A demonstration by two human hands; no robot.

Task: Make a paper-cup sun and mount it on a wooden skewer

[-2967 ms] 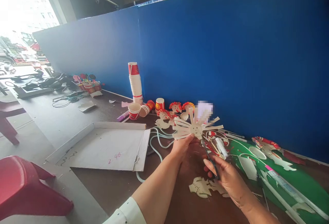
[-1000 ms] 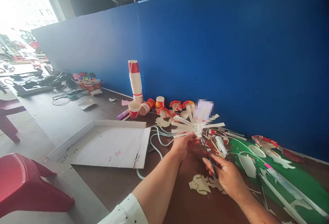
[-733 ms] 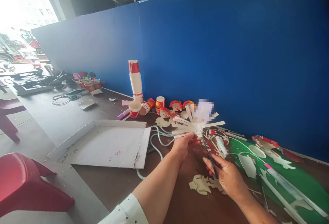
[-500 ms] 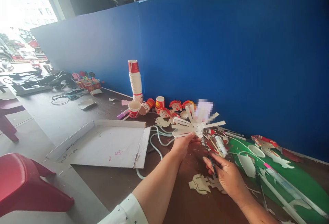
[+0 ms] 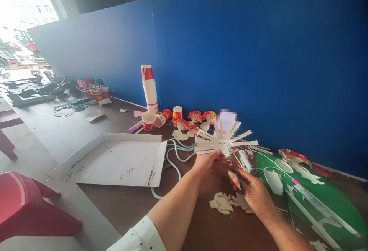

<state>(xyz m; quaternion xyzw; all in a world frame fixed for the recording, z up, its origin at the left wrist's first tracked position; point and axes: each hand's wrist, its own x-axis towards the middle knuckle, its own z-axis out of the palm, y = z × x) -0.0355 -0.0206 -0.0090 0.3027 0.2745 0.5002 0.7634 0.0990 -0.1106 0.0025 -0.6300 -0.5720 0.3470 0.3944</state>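
My left hand (image 5: pixel 208 160) pinches the lower edge of a white paper cup cut into strips (image 5: pixel 222 146), its strips fanned outward around the round base. In my right hand (image 5: pixel 248 185) is a pair of black-handled scissors (image 5: pixel 237 177), fingers through the loops. The blades point up and reach the base of the cut cup, close to my left thumb. Just below my hands, pale paper cut-outs (image 5: pixel 222 203) with small drawn marks lie on the brown table. A white tube (image 5: pixel 245 161) rests behind the right hand.
A shallow white cardboard tray (image 5: pixel 115 162) lies left. Behind stand a tall stack of paper cups (image 5: pixel 150 91) and several red-fringed paper figures (image 5: pixel 195 116) along the blue partition (image 5: pixel 244 51). At right, a green mat (image 5: pixel 333 201) bears paper scraps. A red stool (image 5: pixel 31 208) stands front left.
The cut cup has shifted slightly right and turned a little in my left hand. The scissor blades now overlap its base more. The whole view has moved slightly.
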